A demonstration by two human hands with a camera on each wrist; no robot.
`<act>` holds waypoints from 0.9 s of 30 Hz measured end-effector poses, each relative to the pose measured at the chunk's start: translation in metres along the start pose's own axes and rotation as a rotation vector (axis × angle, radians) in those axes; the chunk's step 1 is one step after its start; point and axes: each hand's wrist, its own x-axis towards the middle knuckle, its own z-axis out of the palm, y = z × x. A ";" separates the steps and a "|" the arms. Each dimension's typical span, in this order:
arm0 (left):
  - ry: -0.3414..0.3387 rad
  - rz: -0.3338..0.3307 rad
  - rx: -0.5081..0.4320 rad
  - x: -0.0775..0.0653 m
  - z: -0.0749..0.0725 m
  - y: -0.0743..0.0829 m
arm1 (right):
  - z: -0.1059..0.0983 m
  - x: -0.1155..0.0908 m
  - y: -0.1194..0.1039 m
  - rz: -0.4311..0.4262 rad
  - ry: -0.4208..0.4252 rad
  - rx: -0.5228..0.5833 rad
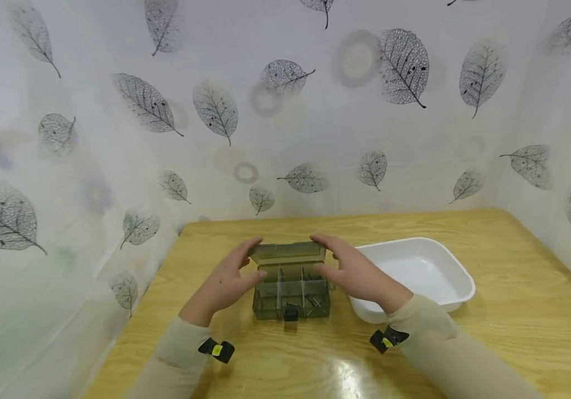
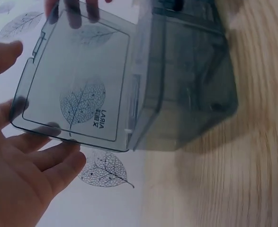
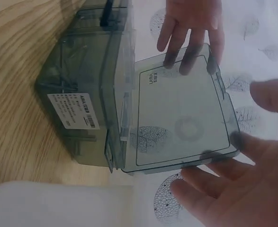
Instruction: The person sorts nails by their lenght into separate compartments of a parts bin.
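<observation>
A translucent grey-green compartment box stands on the table with its lid raised. Dividers part it into several compartments. Thin crossed pieces lie at its right side; their kind is unclear. At the front middle is a small black piece. My left hand is at the lid's left edge, fingertips behind the panel and thumb apart from it in the left wrist view. On the opposite edge, my right hand touches the lid's back with its fingers, thumb held away in the right wrist view.
A white plastic basin stands right of the box, partly behind my right forearm. The wooden table ends at a leaf-patterned curtain at the back and sides. A printed label is stuck on the box's side.
</observation>
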 end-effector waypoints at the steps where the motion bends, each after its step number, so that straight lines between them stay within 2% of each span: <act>1: -0.018 0.013 0.063 -0.002 0.001 0.001 | 0.001 -0.002 -0.002 -0.005 -0.020 -0.054; 6: -0.112 0.133 0.423 -0.006 0.008 0.008 | 0.015 -0.007 -0.014 -0.051 -0.154 -0.334; 8: -0.149 0.158 0.553 -0.007 0.014 0.009 | 0.024 -0.007 -0.014 -0.081 -0.204 -0.463; 10: -0.195 0.159 0.641 -0.006 0.021 0.009 | 0.033 -0.006 -0.012 -0.115 -0.232 -0.573; 13: -0.239 0.156 0.710 -0.004 0.032 0.008 | 0.046 -0.005 -0.006 -0.148 -0.231 -0.700; 16: -0.256 0.155 0.761 -0.002 0.042 0.005 | 0.057 -0.003 -0.001 -0.158 -0.221 -0.765; 21: -0.270 0.122 0.802 -0.003 0.053 -0.001 | 0.069 -0.004 0.004 -0.162 -0.233 -0.792; 27: -0.235 0.118 0.835 -0.007 0.061 -0.003 | 0.076 -0.007 0.005 -0.150 -0.223 -0.827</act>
